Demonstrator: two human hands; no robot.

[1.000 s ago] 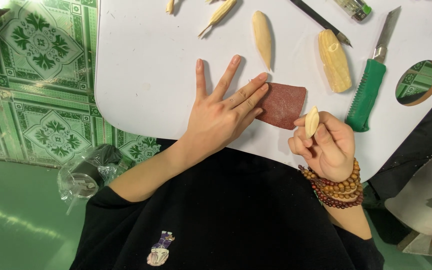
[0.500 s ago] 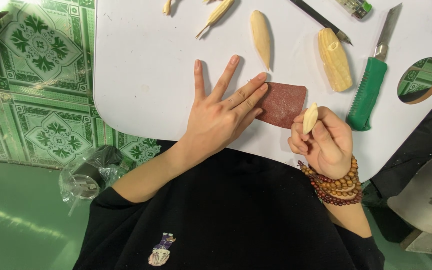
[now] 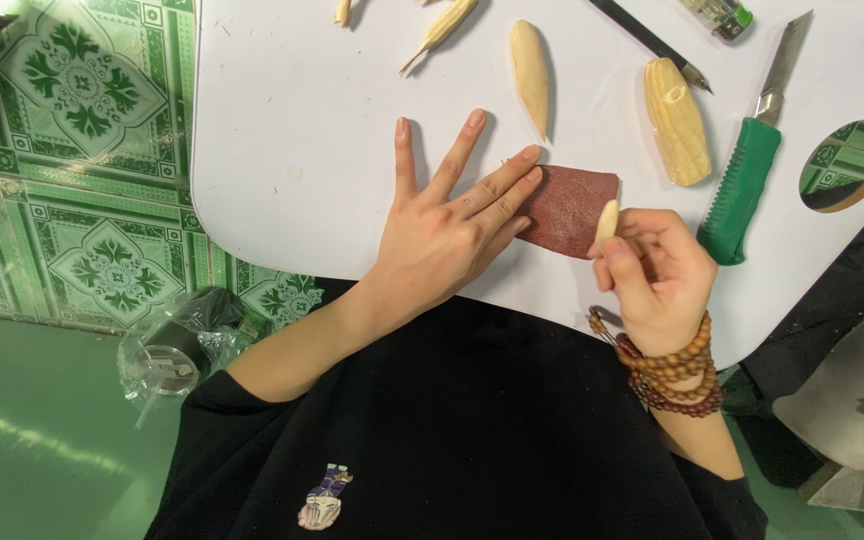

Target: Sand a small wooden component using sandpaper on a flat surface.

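A reddish-brown sheet of sandpaper lies on the white table. My left hand rests flat on the table, fingers spread, with two fingertips pressing the sandpaper's left edge. My right hand, with bead bracelets on the wrist, pinches a small pale carved wood piece. The piece's tip touches the sandpaper's right edge.
Further back on the table lie a pale tapered wood piece, a carved corn-shaped piece, thin carved pieces, a dark pencil, a lighter and a green-handled knife. A round hole pierces the table. Green patterned tiles cover the floor at left.
My right hand has moved up and left, bringing the small wood piece down onto the sandpaper's right edge. My left hand has stayed in place.
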